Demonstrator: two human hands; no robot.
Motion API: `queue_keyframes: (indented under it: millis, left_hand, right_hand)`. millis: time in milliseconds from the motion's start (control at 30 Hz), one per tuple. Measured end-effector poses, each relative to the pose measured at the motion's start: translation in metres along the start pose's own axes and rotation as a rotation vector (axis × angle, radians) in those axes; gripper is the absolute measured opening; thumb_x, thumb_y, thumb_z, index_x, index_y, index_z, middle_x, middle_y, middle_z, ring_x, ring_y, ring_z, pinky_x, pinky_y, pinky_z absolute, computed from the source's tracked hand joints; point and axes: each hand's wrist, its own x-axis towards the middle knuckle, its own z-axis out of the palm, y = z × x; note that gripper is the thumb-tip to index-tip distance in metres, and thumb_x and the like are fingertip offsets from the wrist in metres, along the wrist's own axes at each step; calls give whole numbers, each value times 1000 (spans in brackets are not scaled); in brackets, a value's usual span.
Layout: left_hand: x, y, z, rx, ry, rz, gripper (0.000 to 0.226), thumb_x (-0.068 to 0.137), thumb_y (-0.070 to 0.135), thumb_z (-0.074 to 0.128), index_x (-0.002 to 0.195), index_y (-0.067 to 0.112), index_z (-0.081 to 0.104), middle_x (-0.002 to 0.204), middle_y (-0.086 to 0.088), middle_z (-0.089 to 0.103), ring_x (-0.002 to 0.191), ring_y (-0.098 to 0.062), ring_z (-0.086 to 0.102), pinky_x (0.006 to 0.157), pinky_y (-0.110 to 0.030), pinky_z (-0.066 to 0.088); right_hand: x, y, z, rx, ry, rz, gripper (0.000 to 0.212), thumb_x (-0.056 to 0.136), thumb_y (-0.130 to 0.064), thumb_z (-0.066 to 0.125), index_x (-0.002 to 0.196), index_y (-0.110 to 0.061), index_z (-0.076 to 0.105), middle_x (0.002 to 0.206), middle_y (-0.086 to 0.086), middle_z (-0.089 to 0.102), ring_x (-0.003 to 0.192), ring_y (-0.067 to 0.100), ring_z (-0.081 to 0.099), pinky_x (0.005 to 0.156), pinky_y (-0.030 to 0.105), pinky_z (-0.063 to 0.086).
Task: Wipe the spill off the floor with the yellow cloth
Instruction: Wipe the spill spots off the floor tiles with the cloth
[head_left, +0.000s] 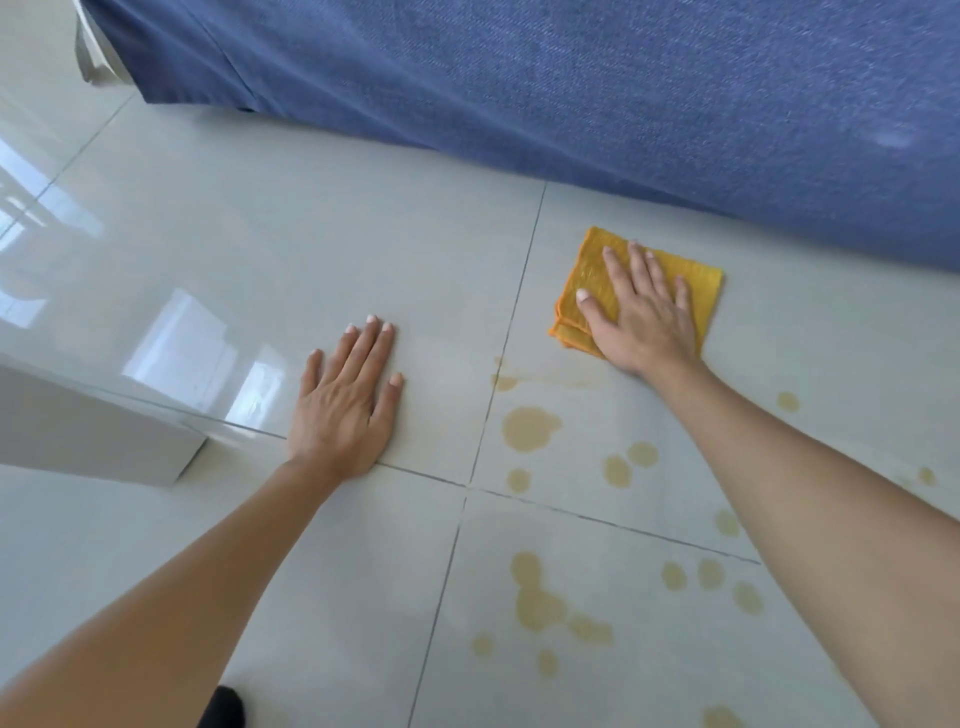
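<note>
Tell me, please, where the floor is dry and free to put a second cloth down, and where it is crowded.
Free: the tiles beyond the left hand, between it and the blue fabric, and the stretch between the left forearm and the white furniture. Crowded: the tiles nearer than the yellow cloth under the right hand, dotted with spill drops.

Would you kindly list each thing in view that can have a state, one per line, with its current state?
yellow cloth: folded, flat on the floor, under the right hand.
right hand: open, palm pressing the cloth.
left hand: open, flat on bare tile, holding nothing.
spill: unwiped yellowish puddles and drops across several tiles.
floor: glossy pale tiles, wet where the spill lies.
blue fabric: hanging down to the floor behind the cloth.
</note>
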Motion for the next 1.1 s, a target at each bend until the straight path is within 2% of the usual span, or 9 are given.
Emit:
queue_keyframes:
  millis: [67,167,400,633,833,933,1100]
  left_hand:
    - [0,1,0,-1,6,4,59,97,48,9,153,33,3,160,17,-2,148,-6,-4,118,-35,-3]
    - [0,1,0,-22,19,8,56,100,43,14,154,31,6,160,15,1,148,-7,-2,119,-37,-1]
    - [0,0,0,-52,28,23,54,100,39,14,153,32,9,160,14,5,148,-8,1,119,-37,0]
    - [-1,2,-1,-35,18,17,54,100,38,15,154,29,10,161,11,6,148,-10,2,119,-40,2]
    - [-14,8,-2,-59,-34,3,56,101,37,20,154,24,9,162,7,4,149,-15,2,118,-42,1]
    - [-59,19,4,-74,-72,41,57,100,40,19,154,26,6,161,10,0,149,-12,-1,118,-41,-2]
    - [-122,25,9,-25,-74,102,58,97,42,11,154,30,7,158,17,-1,146,-2,-2,117,-34,-4]
  right_hand:
    - [7,-15,1,18,8,67,74,92,-66,20,156,-31,7,165,-2,-3,151,16,-3,120,47,-5]
    - [14,-43,2,27,-1,61,75,92,-65,20,156,-29,6,165,0,-3,151,18,-4,120,49,-5]
    - [-32,-123,22,44,16,-180,73,93,-64,25,156,-28,12,165,1,2,151,18,1,120,47,-3]
    - [-93,-112,26,50,-25,-293,72,92,-67,22,155,-34,8,164,-4,-2,151,13,-3,119,42,-8]
    - [-119,-52,21,33,-17,-167,72,91,-69,23,154,-37,9,164,-8,-1,151,11,-2,120,39,-6]
    - [-117,-27,15,31,-26,-54,72,91,-68,22,155,-36,9,164,-6,-2,151,13,-2,120,41,-4]
    - [-114,-43,17,43,-8,57,70,94,-63,21,156,-32,7,165,-2,-3,151,17,-3,120,46,-5]
